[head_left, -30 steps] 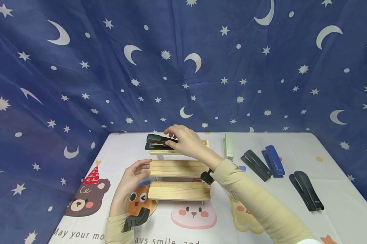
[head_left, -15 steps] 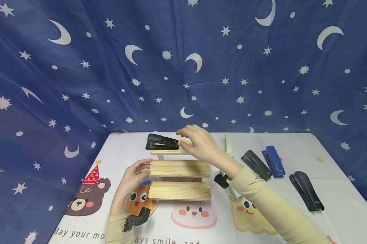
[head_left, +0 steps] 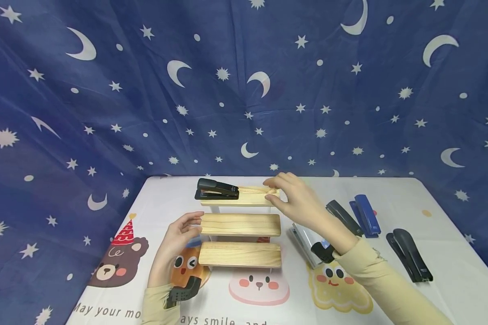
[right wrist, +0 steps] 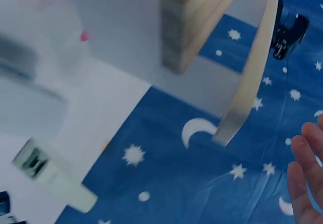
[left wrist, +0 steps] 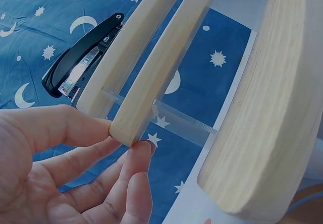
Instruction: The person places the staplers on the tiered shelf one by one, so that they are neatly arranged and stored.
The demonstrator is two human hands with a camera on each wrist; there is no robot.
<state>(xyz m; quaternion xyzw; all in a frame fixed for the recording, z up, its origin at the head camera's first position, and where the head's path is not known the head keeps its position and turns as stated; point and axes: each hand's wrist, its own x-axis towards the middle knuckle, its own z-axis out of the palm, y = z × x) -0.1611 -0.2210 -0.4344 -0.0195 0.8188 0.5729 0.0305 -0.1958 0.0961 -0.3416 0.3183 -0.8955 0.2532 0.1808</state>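
Left hand [head_left: 179, 234] pinches the middle shelf [head_left: 241, 225]; right hand [head_left: 298, 201] hovers, spread, near top shelf [head_left: 253, 198].

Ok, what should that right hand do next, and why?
Probably reach down for the silver stapler: the right hand looks empty, that stapler lies nearby on the table, and a black stapler already sits on the top shelf, with bare wood beside it.

Starry blue backdrop [head_left: 236, 97], printed tablecloth [head_left: 301, 298]

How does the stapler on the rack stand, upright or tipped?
Upright: the stapler has its base on the top shelf, handle uppermost.
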